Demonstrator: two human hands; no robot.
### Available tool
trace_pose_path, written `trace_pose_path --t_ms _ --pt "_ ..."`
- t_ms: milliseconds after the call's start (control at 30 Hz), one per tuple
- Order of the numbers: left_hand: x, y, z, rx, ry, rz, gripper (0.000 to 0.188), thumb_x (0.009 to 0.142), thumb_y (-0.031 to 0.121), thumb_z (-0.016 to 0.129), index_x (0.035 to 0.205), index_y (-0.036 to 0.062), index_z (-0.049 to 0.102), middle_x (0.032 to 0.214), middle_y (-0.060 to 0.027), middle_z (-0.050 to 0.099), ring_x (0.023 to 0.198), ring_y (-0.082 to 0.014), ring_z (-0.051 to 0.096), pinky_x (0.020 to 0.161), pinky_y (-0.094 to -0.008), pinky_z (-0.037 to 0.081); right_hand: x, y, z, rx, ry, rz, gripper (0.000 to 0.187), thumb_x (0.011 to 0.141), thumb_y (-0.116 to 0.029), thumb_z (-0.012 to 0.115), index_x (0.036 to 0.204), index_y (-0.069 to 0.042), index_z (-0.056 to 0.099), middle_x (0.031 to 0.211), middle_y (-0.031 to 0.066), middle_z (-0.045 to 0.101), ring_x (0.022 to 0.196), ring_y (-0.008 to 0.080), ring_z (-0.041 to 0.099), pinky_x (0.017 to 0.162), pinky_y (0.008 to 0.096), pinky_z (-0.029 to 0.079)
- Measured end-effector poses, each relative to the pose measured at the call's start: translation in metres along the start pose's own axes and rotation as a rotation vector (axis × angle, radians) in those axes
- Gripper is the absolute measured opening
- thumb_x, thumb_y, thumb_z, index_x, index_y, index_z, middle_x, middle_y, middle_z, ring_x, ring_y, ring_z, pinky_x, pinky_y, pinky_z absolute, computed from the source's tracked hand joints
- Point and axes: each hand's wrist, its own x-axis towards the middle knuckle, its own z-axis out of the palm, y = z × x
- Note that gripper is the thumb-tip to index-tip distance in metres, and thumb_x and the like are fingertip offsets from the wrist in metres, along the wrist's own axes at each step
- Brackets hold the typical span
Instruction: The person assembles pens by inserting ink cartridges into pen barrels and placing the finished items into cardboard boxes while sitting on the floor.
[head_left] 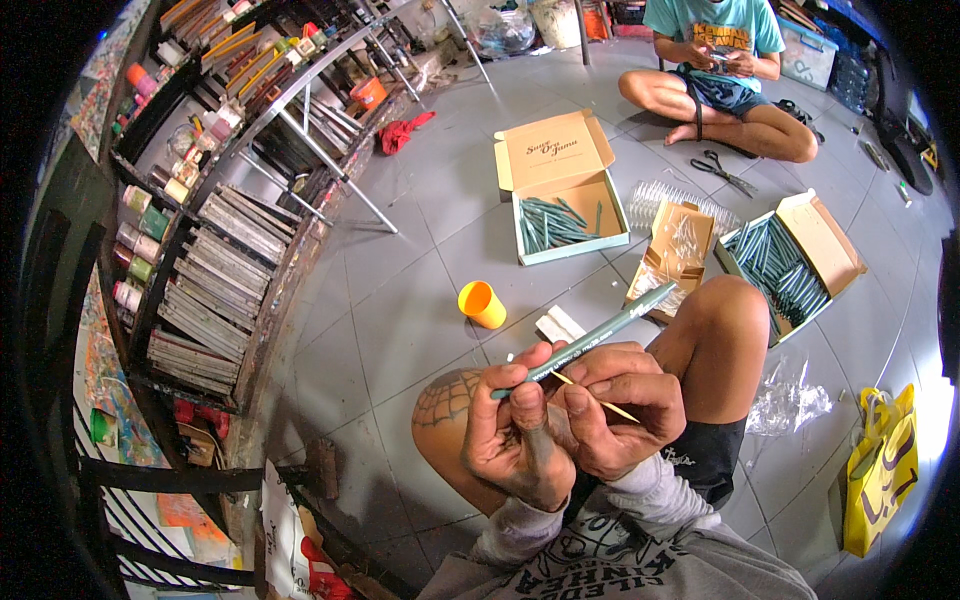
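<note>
Head view showed both hands raised close together over the person's lap, between the bent knees. The left hand (515, 440) was turned palm up, its grip closed around the lower end of a long green pen (590, 340), thumb pressed on the barrel. The pen pointed up and to the right, past the right knee. The right hand (620, 405) curled beside it, touching the left, its grip pinched on a thin yellow stick (600, 402) that lay under the pen.

The person sat on a grey tiled floor (420, 260). An orange cup (482, 303) stood ahead, and further away two open cardboard boxes (565, 205) held more green pens. Scissors (722, 172) lay near another seated person (715, 70). A metal shelf rack (220, 200) with paint jars stood at the left.
</note>
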Motion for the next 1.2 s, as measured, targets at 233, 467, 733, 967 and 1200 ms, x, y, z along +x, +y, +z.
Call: trace_pose_path --t_ms 233,467,733,967,1200 --pt "-0.0006 0.0013 0.0012 -0.038 -0.008 -0.010 0.024 0.106 0.015 0.051 0.119 -0.0045 0.050 0.118 -0.0235 0.063 0.110 -0.0317 0.065 0.097 -0.0416 0.053 0.0006 -0.0020 0.0016 -0.018 0.006 0.000 0.028 0.076 0.011 0.078 0.096 0.003 0.060 0.084 0.0211 0.072 0.077 0.0276 0.072 0.073 0.0366 0.057" --pt "-0.0022 -0.0004 -0.0019 -0.077 -0.010 -0.030 0.024 0.106 0.015 0.051 0.120 -0.0037 0.049 0.120 -0.0231 0.062 0.112 -0.0314 0.064 0.098 -0.0416 0.054 -0.0003 -0.0029 0.0026 -0.012 0.008 0.010 0.027 0.076 0.011 0.077 0.096 0.003 0.060 0.082 0.0207 0.072 0.076 0.0275 0.072 0.074 0.0374 0.057" --pt "-0.0016 -0.0001 -0.0025 -0.058 -0.003 -0.024 0.026 0.106 0.017 0.052 0.121 -0.0040 0.049 0.118 -0.0226 0.063 0.111 -0.0308 0.065 0.097 -0.0413 0.054 -0.0029 -0.0012 0.0026 0.002 0.023 0.022 0.025 0.077 0.009 0.077 0.095 0.003 0.061 0.083 0.0209 0.072 0.076 0.0273 0.072 0.073 0.0366 0.056" --pt "-0.0006 0.0036 -0.0008 -0.058 -0.006 -0.023 0.026 0.106 0.017 0.052 0.122 -0.0044 0.050 0.119 -0.0227 0.063 0.110 -0.0306 0.065 0.096 -0.0412 0.055 -0.0046 0.0035 0.0005 0.035 0.001 0.000 0.025 0.077 0.008 0.077 0.096 0.002 0.061 0.086 0.0213 0.072 0.079 0.0273 0.072 0.074 0.0365 0.057" --pt "-0.0013 0.0004 -0.0028 -0.103 -0.001 -0.022 0.025 0.106 0.015 0.051 0.122 -0.0039 0.050 0.120 -0.0228 0.063 0.111 -0.0304 0.065 0.097 -0.0409 0.054 -0.0036 0.0006 0.0034 0.031 0.008 0.016 0.025 0.077 0.007 0.078 0.096 0.003 0.061 0.084 0.0213 0.072 0.077 0.0275 0.072 0.073 0.0366 0.056"
